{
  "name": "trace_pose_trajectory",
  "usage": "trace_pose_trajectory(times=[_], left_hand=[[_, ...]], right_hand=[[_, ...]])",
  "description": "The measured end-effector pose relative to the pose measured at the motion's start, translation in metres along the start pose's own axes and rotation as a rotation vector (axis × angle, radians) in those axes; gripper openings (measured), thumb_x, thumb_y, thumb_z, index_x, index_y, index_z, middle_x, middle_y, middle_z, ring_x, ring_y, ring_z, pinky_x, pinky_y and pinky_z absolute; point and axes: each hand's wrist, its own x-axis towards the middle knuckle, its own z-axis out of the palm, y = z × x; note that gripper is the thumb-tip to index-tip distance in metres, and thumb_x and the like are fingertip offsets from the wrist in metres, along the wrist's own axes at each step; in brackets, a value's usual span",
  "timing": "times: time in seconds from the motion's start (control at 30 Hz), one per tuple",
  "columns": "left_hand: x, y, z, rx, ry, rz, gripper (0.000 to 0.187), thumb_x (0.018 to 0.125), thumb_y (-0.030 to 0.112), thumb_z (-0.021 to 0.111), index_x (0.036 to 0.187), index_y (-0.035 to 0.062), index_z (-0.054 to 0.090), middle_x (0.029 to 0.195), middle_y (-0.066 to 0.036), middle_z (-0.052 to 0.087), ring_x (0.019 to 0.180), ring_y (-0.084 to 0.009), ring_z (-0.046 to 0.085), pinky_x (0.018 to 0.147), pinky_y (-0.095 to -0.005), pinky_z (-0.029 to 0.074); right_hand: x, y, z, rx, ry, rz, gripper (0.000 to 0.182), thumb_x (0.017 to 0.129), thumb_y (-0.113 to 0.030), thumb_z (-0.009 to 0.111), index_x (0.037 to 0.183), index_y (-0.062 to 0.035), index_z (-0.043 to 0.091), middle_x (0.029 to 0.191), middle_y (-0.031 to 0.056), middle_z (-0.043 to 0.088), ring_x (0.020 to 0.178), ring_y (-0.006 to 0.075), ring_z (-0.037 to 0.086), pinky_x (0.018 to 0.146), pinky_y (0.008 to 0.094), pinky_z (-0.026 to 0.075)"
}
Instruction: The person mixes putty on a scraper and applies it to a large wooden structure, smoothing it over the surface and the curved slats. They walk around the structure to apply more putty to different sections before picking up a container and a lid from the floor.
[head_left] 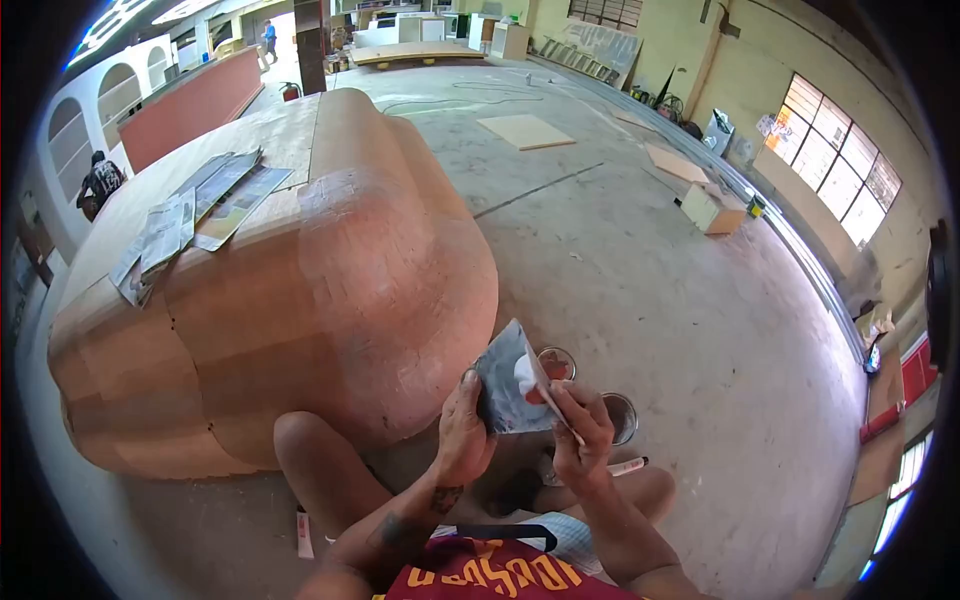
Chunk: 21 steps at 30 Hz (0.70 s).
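Observation:
My left hand (pixel 465 425) is closed around the edge of a grey, smeared flat plate (pixel 502 385), tilted up in front of me. On the plate lie a white paste (pixel 524 375) and a red paste (pixel 535 396), side by side. My right hand (pixel 583 430) grips a thin flat spreader (pixel 562 412) whose edge meets the plate near the pastes. Just beyond my hands, two open round cans (pixel 556 363) (pixel 620 418) rest on the floor. A white tube (pixel 628 467) lies near my right knee, and another tube (pixel 304 535) by my left leg.
A large curved plywood form (pixel 240 330) with reddish patches stands close at the left. Newspaper sheets (pixel 190 215) lie on top of it. Flat boards (pixel 525 132) and a box (pixel 712 210) are on the concrete floor. Another person (pixel 100 180) is beyond the form.

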Motion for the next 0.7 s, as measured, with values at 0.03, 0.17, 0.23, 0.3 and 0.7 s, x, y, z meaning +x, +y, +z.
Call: trace_pose_trajectory(times=[0.03, 0.17, 0.23, 0.3, 0.7], left_hand=[[0.003, -0.002, 0.0, 0.005, -0.011, 0.026, 0.036, 0.108, 0.032, 0.042, 0.127, 0.0043, 0.056, 0.121, -0.007, 0.065, 0.109, -0.0166, 0.063, 0.097, -0.0354, 0.052], [0.005, 0.001, -0.01, 0.038, -0.069, 0.073, 0.036, 0.109, 0.032, 0.042, 0.126, 0.0049, 0.057, 0.12, -0.005, 0.065, 0.108, -0.0164, 0.064, 0.097, -0.0359, 0.052], [0.004, -0.002, -0.007, 0.004, -0.047, 0.066, 0.036, 0.109, 0.033, 0.042, 0.127, 0.0047, 0.056, 0.12, -0.005, 0.064, 0.108, -0.0157, 0.063, 0.097, -0.0353, 0.052], [0.005, 0.004, -0.009, 0.023, -0.016, 0.066, 0.036, 0.109, 0.033, 0.042, 0.127, 0.0047, 0.056, 0.12, -0.005, 0.064, 0.108, -0.0149, 0.062, 0.097, -0.0345, 0.051], [0.01, 0.005, -0.03, 0.242, 0.221, 0.092, 0.036, 0.11, 0.028, 0.039, 0.118, -0.0004, 0.059, 0.108, -0.004, 0.06, 0.09, -0.0103, 0.056, 0.083, -0.0279, 0.049]], right_hand=[[0.004, -0.001, -0.002, -0.033, -0.016, 0.016, 0.042, 0.091, 0.002, 0.061, 0.132, -0.0044, 0.064, 0.125, 0.0157, 0.062, 0.107, 0.0331, 0.065, 0.091, 0.0361, 0.051], [0.015, -0.026, -0.007, -0.177, -0.175, 0.074, 0.045, 0.091, 0.001, 0.062, 0.136, -0.0055, 0.061, 0.121, 0.0182, 0.062, 0.107, 0.0343, 0.065, 0.09, 0.0366, 0.052], [0.02, -0.027, -0.015, -0.217, -0.248, 0.126, 0.045, 0.094, -0.006, 0.061, 0.139, -0.0067, 0.058, 0.12, 0.0182, 0.063, 0.107, 0.0353, 0.065, 0.09, 0.0385, 0.052], [0.017, -0.025, -0.017, -0.26, -0.345, 0.201, 0.045, 0.096, -0.013, 0.06, 0.141, -0.0083, 0.056, 0.12, 0.0176, 0.063, 0.107, 0.0361, 0.064, 0.089, 0.0404, 0.052], [0.056, -0.047, -0.056, -0.615, -0.571, -0.056, 0.045, 0.083, -0.006, 0.065, 0.127, -0.0112, 0.065, 0.112, 0.0087, 0.067, 0.092, 0.0309, 0.063, 0.081, 0.041, 0.054]])
